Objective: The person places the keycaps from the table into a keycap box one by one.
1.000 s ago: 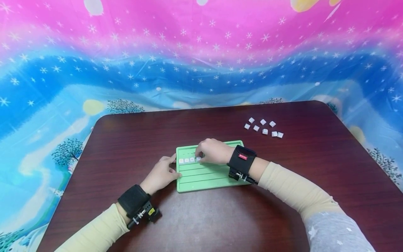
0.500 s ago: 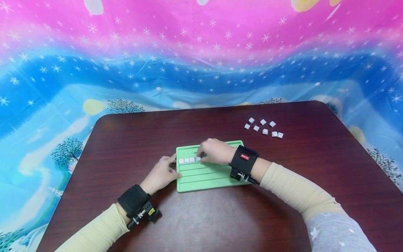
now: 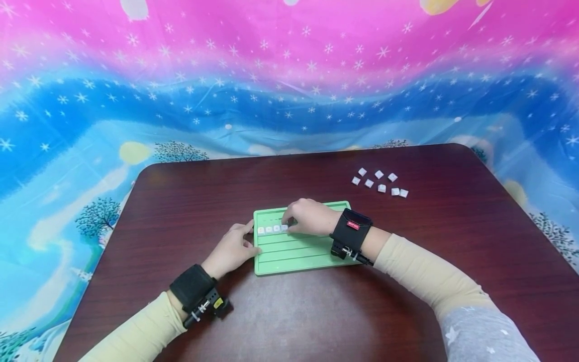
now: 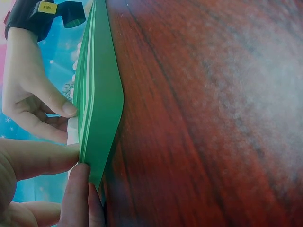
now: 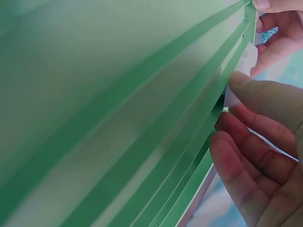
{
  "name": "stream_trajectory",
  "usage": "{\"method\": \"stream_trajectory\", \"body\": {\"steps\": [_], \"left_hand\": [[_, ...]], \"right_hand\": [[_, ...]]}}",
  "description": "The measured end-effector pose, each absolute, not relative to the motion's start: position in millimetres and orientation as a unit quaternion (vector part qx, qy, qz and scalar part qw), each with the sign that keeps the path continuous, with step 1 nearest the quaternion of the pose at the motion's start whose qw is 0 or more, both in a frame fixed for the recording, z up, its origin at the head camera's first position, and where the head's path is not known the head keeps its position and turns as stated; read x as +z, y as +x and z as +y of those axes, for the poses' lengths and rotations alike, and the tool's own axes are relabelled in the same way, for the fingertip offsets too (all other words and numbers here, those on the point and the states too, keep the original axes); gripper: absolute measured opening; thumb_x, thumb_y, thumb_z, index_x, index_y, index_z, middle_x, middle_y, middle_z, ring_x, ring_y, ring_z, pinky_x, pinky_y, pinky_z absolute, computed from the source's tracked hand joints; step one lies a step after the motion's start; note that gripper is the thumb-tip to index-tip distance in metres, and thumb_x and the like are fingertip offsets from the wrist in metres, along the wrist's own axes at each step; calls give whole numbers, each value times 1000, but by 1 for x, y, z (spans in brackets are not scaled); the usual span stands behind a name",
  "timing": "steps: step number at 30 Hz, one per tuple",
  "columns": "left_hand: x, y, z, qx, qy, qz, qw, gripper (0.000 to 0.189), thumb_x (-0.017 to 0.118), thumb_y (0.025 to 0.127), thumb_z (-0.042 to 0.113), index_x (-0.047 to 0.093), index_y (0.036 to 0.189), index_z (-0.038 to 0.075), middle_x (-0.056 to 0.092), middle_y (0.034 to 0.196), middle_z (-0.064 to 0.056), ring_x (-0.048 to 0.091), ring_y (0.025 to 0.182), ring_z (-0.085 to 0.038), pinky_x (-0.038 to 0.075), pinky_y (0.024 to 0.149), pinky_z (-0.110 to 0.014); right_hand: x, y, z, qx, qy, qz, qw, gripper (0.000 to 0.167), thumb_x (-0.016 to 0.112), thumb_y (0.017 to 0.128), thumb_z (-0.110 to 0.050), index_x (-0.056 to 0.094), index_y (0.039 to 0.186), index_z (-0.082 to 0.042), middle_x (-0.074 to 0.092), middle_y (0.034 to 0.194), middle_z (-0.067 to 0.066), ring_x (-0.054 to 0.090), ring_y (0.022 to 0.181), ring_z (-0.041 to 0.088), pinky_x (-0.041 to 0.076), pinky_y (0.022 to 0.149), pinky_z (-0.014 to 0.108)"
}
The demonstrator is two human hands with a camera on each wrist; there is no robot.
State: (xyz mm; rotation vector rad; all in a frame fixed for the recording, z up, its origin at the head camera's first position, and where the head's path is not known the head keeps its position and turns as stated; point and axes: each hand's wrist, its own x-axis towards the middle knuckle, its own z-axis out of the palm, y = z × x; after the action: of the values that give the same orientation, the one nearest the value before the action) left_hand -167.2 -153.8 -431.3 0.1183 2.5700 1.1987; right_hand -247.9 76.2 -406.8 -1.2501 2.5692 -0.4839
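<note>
A green ridged tray lies on the table. In its upper-left part several white keycaps stand in a row along a ridge. My right hand reaches over the tray and pinches another white keycap at the row's right end. The right wrist view shows the thumb against that white keycap, fingers curled behind it. At the tray's left edge, my left hand holds the rim between thumb and fingers. In the left wrist view its fingertips press the green side wall.
Several loose white keycaps lie scattered at the back right of the dark red-brown table. A patterned pink and blue cloth hangs behind the table. Each wrist wears a black strap with a small camera.
The pinched keycap has shifted very slightly left, closer to the row. My right hand stays almost in place, and my left hand and the tray have not visibly moved.
</note>
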Motion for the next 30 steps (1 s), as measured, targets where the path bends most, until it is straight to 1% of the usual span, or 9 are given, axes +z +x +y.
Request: {"method": "stream_trajectory", "body": {"steps": [6,13,16,18,20,24,25,27,30], "left_hand": [[-430,-166,-154,421,40,894,151,80,73,91,2,28,157,-10,46,138,-26,60,83,-17,48,69,-31],[-429,-166,-153,419,41,894,151,80,73,92,2,28,157,-9,47,138,-26,60,83,-17,48,70,-31],[-429,-166,-153,420,40,894,151,81,73,91,1,27,157,-9,47,138,-26,59,83,-17,48,70,-32],[-429,-166,-153,421,40,893,152,81,73,91,1,27,157,-9,47,138,-26,59,83,-17,47,70,-32],[-429,-166,-152,421,41,893,152,81,73,91,1,27,157,-9,47,138,-26,59,83,-17,48,71,-32],[-430,-166,-152,421,44,893,153,81,73,91,1,27,157,-9,47,138,-26,60,84,-17,49,71,-32],[-430,-166,-152,420,44,893,152,81,73,91,1,27,157,-8,46,138,-26,60,85,-18,49,71,-32],[-430,-166,-153,420,46,894,152,81,73,91,2,28,157,-8,46,138,-26,60,85,-18,50,72,-33],[-431,-166,-153,420,46,893,152,81,73,91,2,28,157,-8,46,139,-27,60,85,-18,50,73,-33]], "right_hand": [[-405,-248,87,-207,-428,875,93,30,73,96,-15,74,125,-6,72,118,6,67,101,16,53,88,30],[-401,-252,114,-257,-436,861,58,32,71,99,-18,72,129,-6,71,125,5,64,120,19,49,102,38],[-400,-254,130,-273,-438,856,41,32,70,99,-17,72,129,-7,70,125,4,63,121,20,48,103,41],[-399,-256,144,-280,-434,856,27,31,70,99,-15,73,128,-7,70,124,4,63,120,21,49,102,42],[-397,-258,158,-285,-425,859,14,30,70,98,-13,73,128,-7,71,123,4,64,115,22,51,97,43],[-392,-263,193,-280,-395,875,-16,29,72,97,-10,74,125,-6,71,120,6,66,112,25,52,92,46],[-391,-264,202,-276,-385,881,-22,29,72,96,-10,75,125,-6,72,119,7,66,110,26,53,88,45],[-391,-267,219,-264,-361,893,-40,28,74,95,-11,75,123,-6,72,119,8,65,113,27,53,87,45],[-392,-270,244,-255,-327,908,-56,27,75,94,-9,76,121,-6,73,116,9,66,106,27,52,78,42]]}}
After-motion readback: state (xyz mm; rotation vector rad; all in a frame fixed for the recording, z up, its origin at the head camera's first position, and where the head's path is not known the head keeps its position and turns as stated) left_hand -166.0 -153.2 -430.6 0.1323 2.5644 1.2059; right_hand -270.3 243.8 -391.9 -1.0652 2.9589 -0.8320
